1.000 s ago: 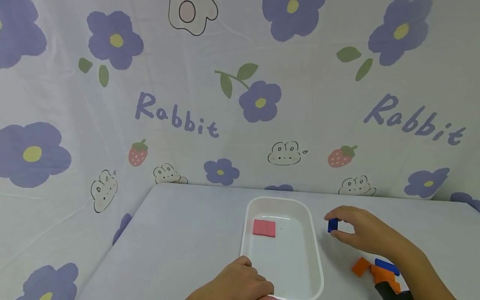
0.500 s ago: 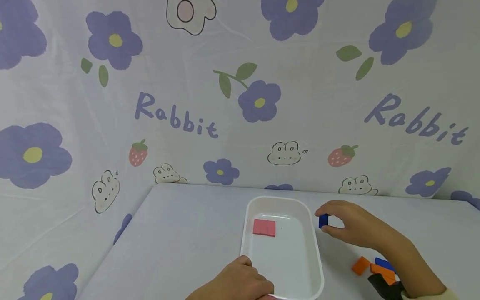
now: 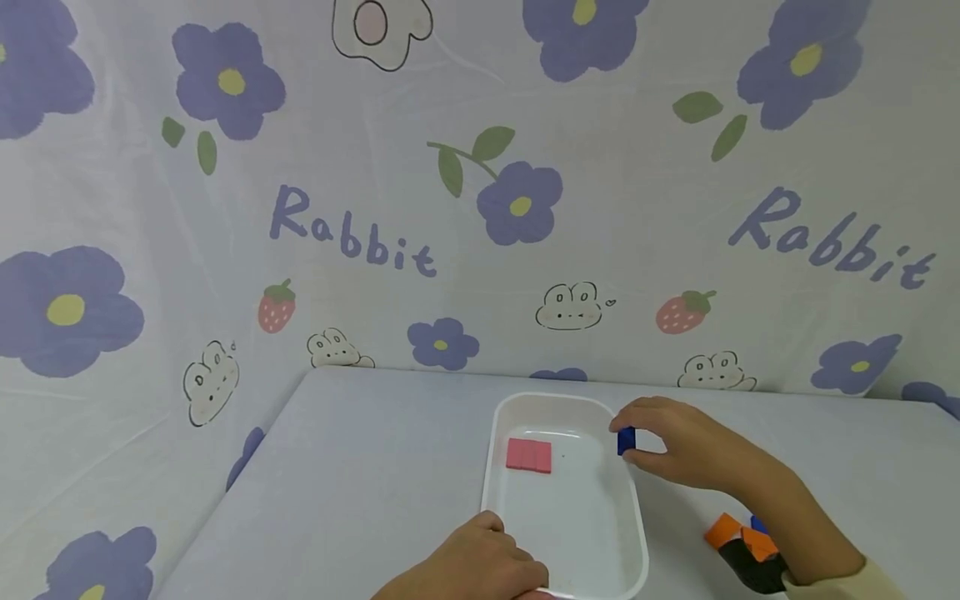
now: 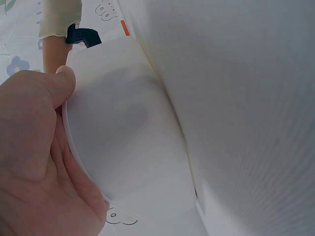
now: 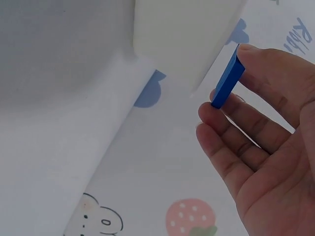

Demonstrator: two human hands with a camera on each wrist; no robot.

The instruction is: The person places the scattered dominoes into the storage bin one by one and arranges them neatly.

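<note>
Between thumb and fingertips my right hand [image 3: 686, 442] pinches a small flat blue block [image 3: 626, 441], held upright over the right rim of a white tray [image 3: 637, 517]. The right wrist view shows the blue block [image 5: 229, 81] edge-on, its two ends between thumb and fingers. My left hand [image 3: 480, 562] grips the tray's near left corner. In the left wrist view, the left thumb [image 4: 66, 81] lies on the tray's rim, with the other fingers along its outer side. Inside the tray, pink blocks [image 3: 528, 456] lie side by side toward the far left.
Several orange blocks [image 3: 723, 530] and a blue block [image 3: 759, 524] lie on the table right of the tray, partly hidden by the right forearm and its dark wrist strap [image 3: 752, 570]. A patterned cloth [image 3: 480, 275] hangs behind the white tabletop [image 3: 360, 467].
My right hand has moved left with the blue block, from beside the tray to above its right rim. The left hand, tray and pink blocks have stayed put.
</note>
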